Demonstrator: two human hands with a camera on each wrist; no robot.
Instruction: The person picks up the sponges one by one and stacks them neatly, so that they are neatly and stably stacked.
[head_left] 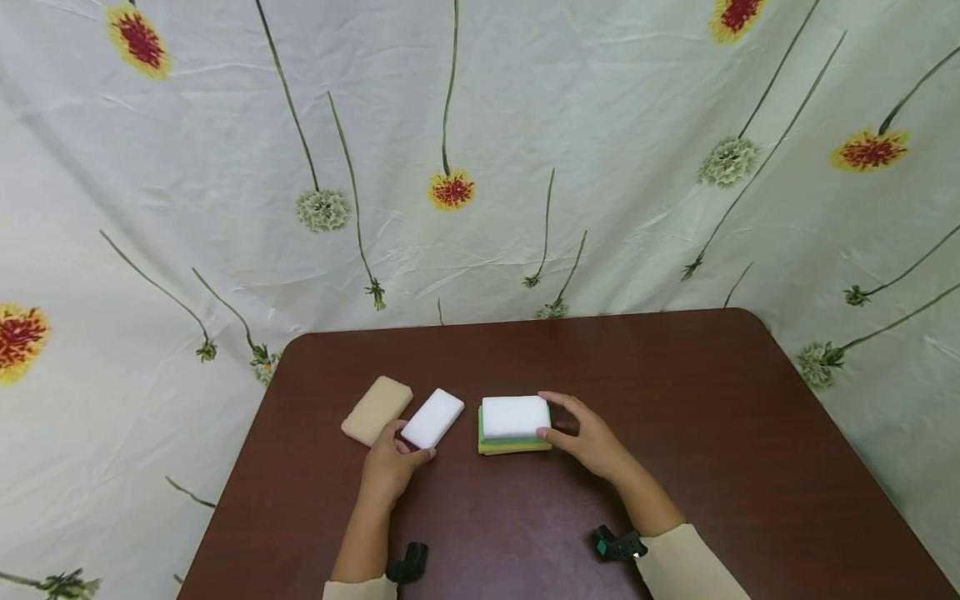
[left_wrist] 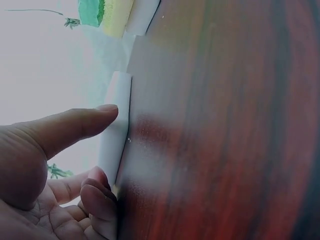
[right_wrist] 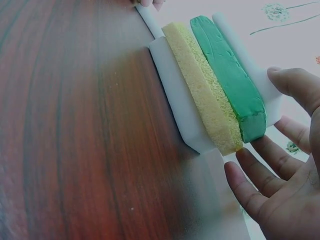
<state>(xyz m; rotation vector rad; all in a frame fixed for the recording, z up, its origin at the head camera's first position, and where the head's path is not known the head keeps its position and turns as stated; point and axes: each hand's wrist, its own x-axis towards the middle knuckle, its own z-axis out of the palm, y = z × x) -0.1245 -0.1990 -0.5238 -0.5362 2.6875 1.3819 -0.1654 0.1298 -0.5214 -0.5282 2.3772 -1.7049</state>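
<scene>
Pinching one white block (head_left: 432, 419) (head_left: 514, 417) each, both hands (head_left: 388, 467) (head_left: 594, 442) flank the green-and-yellow stack (head_left: 510, 446).

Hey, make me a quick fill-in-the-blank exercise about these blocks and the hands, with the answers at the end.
1. In the stack, the green block lies directly on a sponge coloured ____.
2. The bottom block is coloured ____.
3. The hand at the stack is the person's ____ one.
4. In the head view, the beige slab lies to the ____ of the loose white block.

Missing words: yellow; white; right; left.
</scene>
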